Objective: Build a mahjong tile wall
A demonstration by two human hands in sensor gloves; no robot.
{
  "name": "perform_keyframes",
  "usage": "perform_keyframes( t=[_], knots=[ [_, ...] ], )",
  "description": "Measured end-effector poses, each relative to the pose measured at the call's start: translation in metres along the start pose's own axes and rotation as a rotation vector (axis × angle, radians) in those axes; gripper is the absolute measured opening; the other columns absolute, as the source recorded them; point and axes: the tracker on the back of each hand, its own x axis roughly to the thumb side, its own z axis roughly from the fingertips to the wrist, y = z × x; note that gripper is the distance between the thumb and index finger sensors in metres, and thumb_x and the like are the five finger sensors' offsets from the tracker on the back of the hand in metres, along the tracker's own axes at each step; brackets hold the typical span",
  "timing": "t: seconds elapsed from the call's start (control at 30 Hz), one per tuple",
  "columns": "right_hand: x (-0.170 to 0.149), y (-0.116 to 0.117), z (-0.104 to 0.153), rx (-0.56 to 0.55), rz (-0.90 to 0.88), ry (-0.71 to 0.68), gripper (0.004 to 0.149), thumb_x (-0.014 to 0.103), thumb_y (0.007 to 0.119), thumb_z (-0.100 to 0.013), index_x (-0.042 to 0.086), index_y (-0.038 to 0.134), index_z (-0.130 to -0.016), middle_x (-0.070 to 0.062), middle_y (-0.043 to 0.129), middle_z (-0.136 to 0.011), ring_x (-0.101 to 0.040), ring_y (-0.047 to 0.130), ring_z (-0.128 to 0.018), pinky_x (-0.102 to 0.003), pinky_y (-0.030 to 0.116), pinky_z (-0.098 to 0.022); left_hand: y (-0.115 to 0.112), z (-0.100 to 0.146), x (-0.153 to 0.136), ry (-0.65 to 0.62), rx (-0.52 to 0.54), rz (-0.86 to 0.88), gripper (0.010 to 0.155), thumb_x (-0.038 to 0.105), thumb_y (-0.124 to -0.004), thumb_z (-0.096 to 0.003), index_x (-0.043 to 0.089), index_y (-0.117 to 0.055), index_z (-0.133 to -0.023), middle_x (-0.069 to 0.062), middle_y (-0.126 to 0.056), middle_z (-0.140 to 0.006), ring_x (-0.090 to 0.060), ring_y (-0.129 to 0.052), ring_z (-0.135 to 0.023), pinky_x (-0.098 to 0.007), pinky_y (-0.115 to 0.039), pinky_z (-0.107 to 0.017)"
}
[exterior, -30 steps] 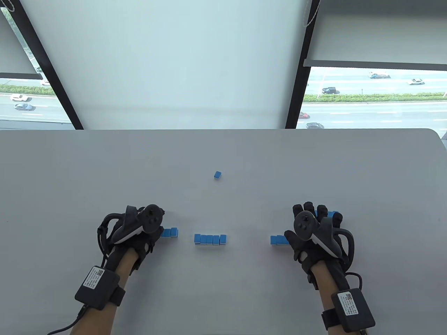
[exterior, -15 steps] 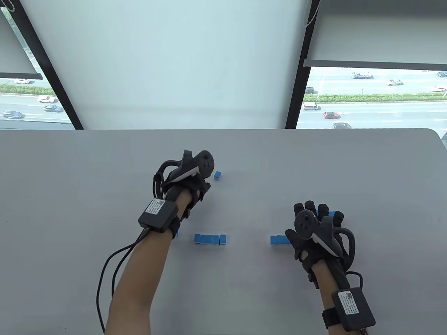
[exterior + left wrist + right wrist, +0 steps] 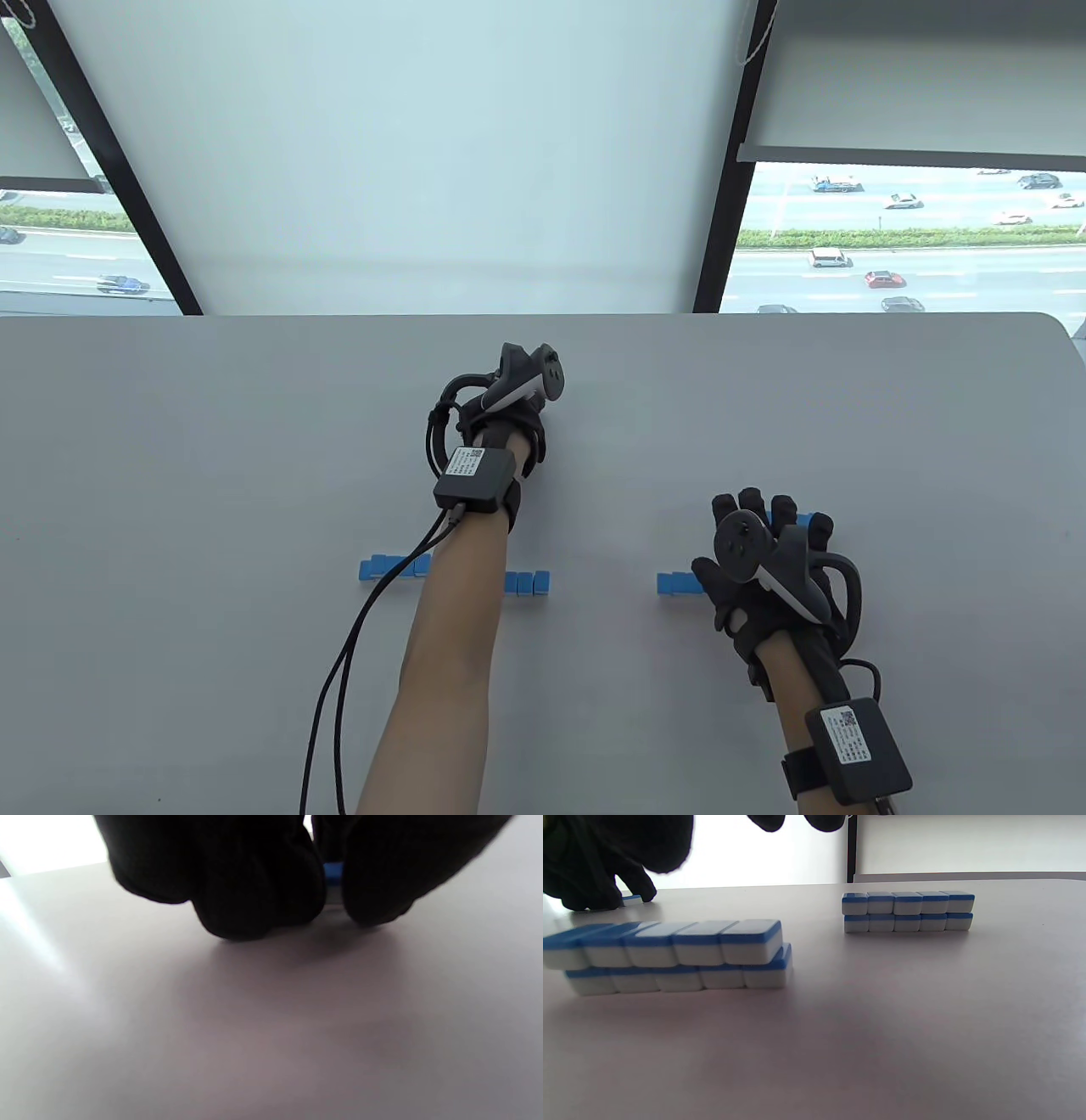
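— Left hand (image 3: 513, 424): doing what?

— Reaching out over the middle of the counter (image 3: 212, 441), well off every edge. Pinching the loose tile (image 3: 333, 873) between thumb and curled fingers (image 3: 254, 878). Showing only a sliver of blue back and white face in the left wrist view; hiding the tile completely in the table view.

— Lifting it, or keeping it down?

— Looking as if sitting on the counter, though not showing that plainly under the dark glove.

— And the right hand (image 3: 764, 552)?

— Grasping nothing. Spreading straight, relaxed fingers toward the counter's right side, nearer the near edge than the far one. Partly covering the right stack (image 3: 670, 955), a double layer five tiles long with the upper layer sitting slightly askew. Touching it or hovering: not telling from these views.

— Anything lying beyond those fingers?

— Standing just past the fingertips, the far stack (image 3: 908, 910), also two layers, five long, neatly squared.

— Further out?

— Running parallel to the near edge, the middle row (image 3: 528, 583), half hidden behind the left forearm, and the left row (image 3: 392, 566) beyond it, with a clear gap separating each group.
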Motion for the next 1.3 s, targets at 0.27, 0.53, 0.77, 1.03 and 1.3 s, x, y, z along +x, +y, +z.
perform_keyframes(
  t=[0.27, 0.53, 0.77, 1.03, 1.3],
  knots=[
    [0.001, 0.0, 0.0, -0.004, -0.002, -0.004, 0.079, 0.064, 0.07, -0.044, 0.037, 0.033, -0.109, 0.005, 0.027, -0.118, -0.037, 0.024, -0.107, -0.064, 0.014, -0.068, -0.002, 0.014, -0.009, -0.05, 0.043, 0.048, 0.059, 0.045, -0.088, -0.0385, 0.039, -0.07, -0.094, 0.012, -0.093, -0.076, -0.015, -0.101, -0.06, -0.044, -0.086, -0.055],
    [0.001, 0.0, 0.0, -0.006, -0.007, -0.012, 0.079, 0.064, 0.07, -0.044, 0.037, 0.033, -0.109, 0.005, 0.027, -0.118, -0.037, 0.024, -0.107, -0.064, 0.014, -0.068, 0.019, 0.072, -0.057, -0.153, 0.127, 0.174, 0.058, 0.045, -0.089, -0.0385, 0.034, -0.074, -0.094, 0.012, -0.095, -0.075, -0.015, -0.102, -0.061, -0.043, -0.086, -0.057],
    [0.001, 0.0, 0.0, -0.013, -0.011, -0.009, 0.079, 0.064, 0.07, -0.044, 0.037, 0.033, -0.109, 0.005, 0.026, -0.118, -0.037, 0.024, -0.107, -0.064, 0.014, -0.068, 0.026, 0.131, -0.122, -0.176, 0.183, 0.315, 0.059, 0.045, -0.089, -0.0388, 0.031, -0.074, -0.094, 0.011, -0.095, -0.076, -0.015, -0.103, -0.06, -0.042, -0.087, -0.056],
    [0.003, 0.002, 0.001, -0.008, -0.009, -0.014, 0.079, 0.064, 0.07, -0.044, 0.037, 0.033, -0.109, 0.005, 0.026, -0.118, -0.037, 0.024, -0.107, -0.064, 0.014, -0.068, 0.0, 0.195, -0.186, -0.194, 0.335, 0.415, 0.059, 0.045, -0.089, -0.039, 0.03, -0.074, -0.094, 0.01, -0.095, -0.075, -0.016, -0.103, -0.058, -0.043, -0.087, -0.054],
    [0.002, 0.001, 0.001, -0.006, -0.006, -0.011, 0.079, 0.064, 0.07, -0.044, 0.037, 0.033, -0.109, 0.005, 0.026, -0.118, -0.037, 0.024, -0.107, -0.064, 0.014, -0.068, -0.05, 0.227, -0.202, -0.137, 0.483, 0.307, 0.059, 0.044, -0.089, -0.0393, 0.029, -0.074, -0.095, 0.007, -0.091, -0.079, -0.02, -0.097, -0.06, -0.048, -0.082, -0.054]
  ],
)
